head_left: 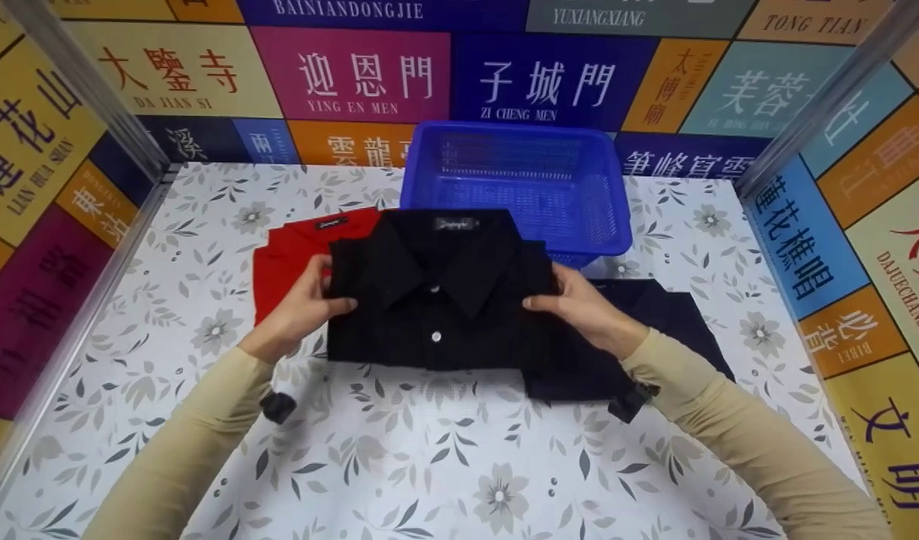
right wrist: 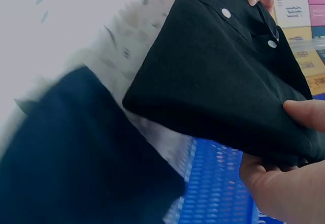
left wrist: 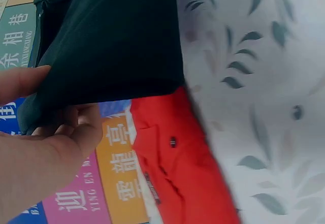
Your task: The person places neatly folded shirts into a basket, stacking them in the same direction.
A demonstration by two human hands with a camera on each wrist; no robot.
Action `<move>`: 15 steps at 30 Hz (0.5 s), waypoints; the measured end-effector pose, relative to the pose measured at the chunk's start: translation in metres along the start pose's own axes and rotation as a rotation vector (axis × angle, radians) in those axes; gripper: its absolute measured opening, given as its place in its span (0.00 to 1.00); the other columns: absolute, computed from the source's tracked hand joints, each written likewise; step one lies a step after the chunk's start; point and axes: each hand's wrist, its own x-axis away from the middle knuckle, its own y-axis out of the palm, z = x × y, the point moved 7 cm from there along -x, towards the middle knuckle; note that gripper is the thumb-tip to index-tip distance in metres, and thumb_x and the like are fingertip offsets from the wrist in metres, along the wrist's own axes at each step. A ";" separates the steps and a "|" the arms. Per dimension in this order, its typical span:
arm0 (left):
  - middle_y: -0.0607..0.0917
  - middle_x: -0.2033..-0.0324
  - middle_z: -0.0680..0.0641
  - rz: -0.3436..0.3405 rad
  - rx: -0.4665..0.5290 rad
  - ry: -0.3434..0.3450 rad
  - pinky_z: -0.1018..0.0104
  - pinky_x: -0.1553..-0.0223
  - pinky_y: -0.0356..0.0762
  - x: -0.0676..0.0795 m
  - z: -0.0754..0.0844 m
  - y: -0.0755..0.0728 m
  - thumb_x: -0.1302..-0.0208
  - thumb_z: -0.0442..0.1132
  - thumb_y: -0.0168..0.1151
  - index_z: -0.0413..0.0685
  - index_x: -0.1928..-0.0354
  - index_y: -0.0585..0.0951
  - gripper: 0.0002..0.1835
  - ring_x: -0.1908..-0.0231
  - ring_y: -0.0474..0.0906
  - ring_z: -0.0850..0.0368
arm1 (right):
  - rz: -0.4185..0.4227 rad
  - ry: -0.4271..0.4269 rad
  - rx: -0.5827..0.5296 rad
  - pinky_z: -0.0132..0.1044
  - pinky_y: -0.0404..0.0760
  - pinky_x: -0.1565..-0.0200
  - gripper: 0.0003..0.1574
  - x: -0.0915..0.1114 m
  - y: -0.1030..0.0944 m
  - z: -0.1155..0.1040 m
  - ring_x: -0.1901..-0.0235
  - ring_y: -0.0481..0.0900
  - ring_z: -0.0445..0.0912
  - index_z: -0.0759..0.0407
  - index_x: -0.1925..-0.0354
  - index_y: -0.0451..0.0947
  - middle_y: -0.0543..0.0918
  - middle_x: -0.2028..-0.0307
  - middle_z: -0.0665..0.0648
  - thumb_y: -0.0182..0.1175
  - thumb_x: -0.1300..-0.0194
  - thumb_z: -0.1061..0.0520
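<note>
A folded black shirt with a collar and white buttons is held up above the table, its collar toward the back. My left hand grips its left side, thumb on top and fingers beneath, as the left wrist view shows at the hand. On the opposite side my right hand pinches the shirt the same way; in the right wrist view the thumb of this hand presses the cloth. Behind the left hand lies a folded red shirt, partly covered. Under the right forearm lies a folded dark shirt.
A blue plastic basket stands at the back of the table, its near side partly hidden by the black shirt. The table has a white leaf-patterned cover. Panels with printed lettering wall in the back and both sides.
</note>
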 end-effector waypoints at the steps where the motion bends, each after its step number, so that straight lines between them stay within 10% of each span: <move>1: 0.75 0.49 0.33 0.007 0.000 0.011 0.63 0.54 0.78 -0.003 0.004 0.001 0.44 0.17 0.54 0.38 0.45 0.58 0.27 0.53 0.77 0.51 | 0.022 -0.017 0.003 0.39 0.74 0.45 0.39 -0.002 -0.003 -0.004 0.49 0.77 0.48 0.71 0.34 0.60 0.76 0.44 0.64 0.58 0.44 0.74; 15: 0.78 0.48 0.34 0.064 -0.135 0.089 0.58 0.53 0.78 -0.060 0.044 0.029 0.43 0.18 0.57 0.40 0.45 0.58 0.28 0.52 0.78 0.45 | 0.263 -0.051 -0.026 0.34 0.79 0.55 0.39 -0.011 -0.053 -0.026 0.59 0.79 0.43 0.72 0.34 0.57 0.77 0.52 0.57 0.56 0.42 0.75</move>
